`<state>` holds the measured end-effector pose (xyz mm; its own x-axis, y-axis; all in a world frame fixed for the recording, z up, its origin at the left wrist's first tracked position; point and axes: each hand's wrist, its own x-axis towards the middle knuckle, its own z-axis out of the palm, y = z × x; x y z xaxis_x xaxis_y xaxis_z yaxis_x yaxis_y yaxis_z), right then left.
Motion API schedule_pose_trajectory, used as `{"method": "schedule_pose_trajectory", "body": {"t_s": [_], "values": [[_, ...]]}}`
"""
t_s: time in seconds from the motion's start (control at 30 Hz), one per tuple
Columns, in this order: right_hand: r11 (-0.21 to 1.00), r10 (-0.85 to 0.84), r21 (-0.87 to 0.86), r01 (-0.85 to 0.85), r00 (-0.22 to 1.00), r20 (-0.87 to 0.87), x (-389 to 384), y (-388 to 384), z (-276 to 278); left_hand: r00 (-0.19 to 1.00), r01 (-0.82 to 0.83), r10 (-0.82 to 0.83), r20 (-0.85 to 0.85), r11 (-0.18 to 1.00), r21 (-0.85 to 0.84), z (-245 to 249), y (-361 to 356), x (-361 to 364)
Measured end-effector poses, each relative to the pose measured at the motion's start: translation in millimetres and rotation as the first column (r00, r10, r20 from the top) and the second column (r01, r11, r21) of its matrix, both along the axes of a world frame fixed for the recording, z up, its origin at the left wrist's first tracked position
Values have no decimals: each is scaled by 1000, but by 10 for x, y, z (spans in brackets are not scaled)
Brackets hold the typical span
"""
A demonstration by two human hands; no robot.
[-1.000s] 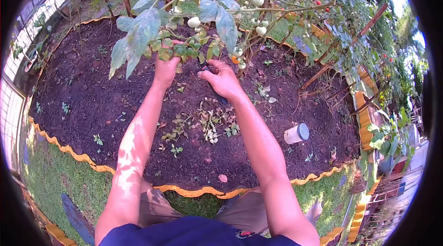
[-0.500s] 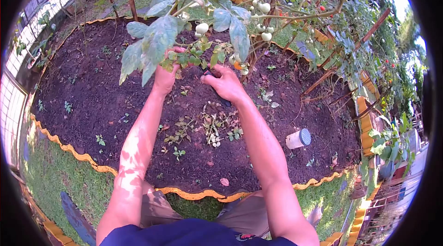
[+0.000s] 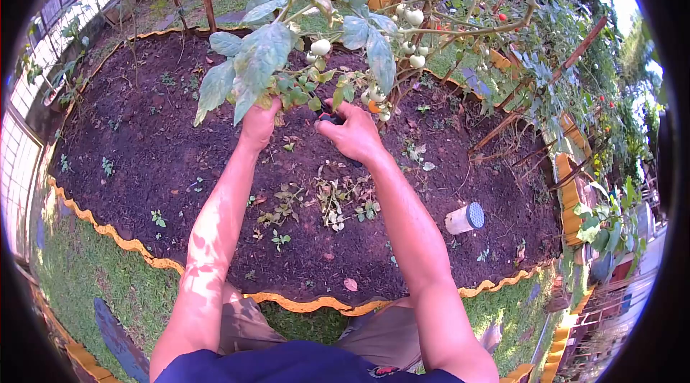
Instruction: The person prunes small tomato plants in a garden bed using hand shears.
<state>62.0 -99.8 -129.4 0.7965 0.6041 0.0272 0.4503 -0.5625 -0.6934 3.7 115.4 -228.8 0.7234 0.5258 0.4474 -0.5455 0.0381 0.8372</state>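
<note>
A tomato plant's leafy branch (image 3: 260, 60) hangs over the dark soil, with pale green tomatoes (image 3: 320, 47) and one orange tomato (image 3: 374, 106) among its leaves. At its lower foliage, my left hand (image 3: 260, 123) is closed on a leafy stem, its fingertips partly hidden by leaves. To the right, my right hand (image 3: 352, 131) is wrapped round a dark-handled cutting tool (image 3: 331, 118), whose tip lies close to the stems. Cut, wilted leaves (image 3: 332, 203) lie on the soil below both hands.
A white container with a blue perforated lid (image 3: 465, 218) lies on the soil at right. Wavy yellow edging (image 3: 302, 304) borders the bed nearest me. Wooden stakes (image 3: 496, 131) lean at the right, and a thick branch (image 3: 503, 26) arches above.
The hanging leaves and tomatoes have shifted slightly right. My left hand has dipped a little, and the tool's handle in my right hand has changed angle.
</note>
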Motion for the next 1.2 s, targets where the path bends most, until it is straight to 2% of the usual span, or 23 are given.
{"method": "schedule_pose_trajectory", "body": {"t_s": [0.17,0.27,0.33,0.37,0.47,0.57,0.67,0.77,0.97,1.1,1.13,1.2], "values": [[995,-41,-83,58,979,198,-158,18,147,999,-21,22,33,999,-36,-32,-4,26],[993,-52,-87,85,944,326,-175,37,123,1000,7,-5,-23,998,58,-60,60,43],[994,-46,-79,80,930,365,-187,41,122,999,54,-54,2,996,-72,31,-36,-3],[995,-49,-66,78,927,371,-188,45,106,997,79,-78,15,988,-135,79,-79,-24],[996,-49,-52,73,927,371,-195,61,80,1000,-12,12,-7,1000,25,41,-59,-3],[994,-39,-79,71,935,352,-222,73,109,998,-60,59,10,998,11,-90,-22,69],[995,-48,-68,77,933,358,-208,81,74,986,-151,157,-50,982,116,-101,4,38],[994,-80,-39,100,935,345,-215,81,64,995,95,-96,-10,993,-69,155,-74,19],[981,-174,-47,190,954,243,-191,50,-7,995,39,-52,-86,988,-149,11,-72,181],[964,-247,-46,262,945,212,-160,-53,-107,966,84,-101,-237,993,-81,-240,-139,292],[959,-267,-46,281,943,201,-159,-89,-132,896,145,-67,-438,979,146,-258,-129,289],[949,-293,-63,309,938,184,-174,-171,-180,887,-6,119,-447,969,247,-265,-175,265]]}}
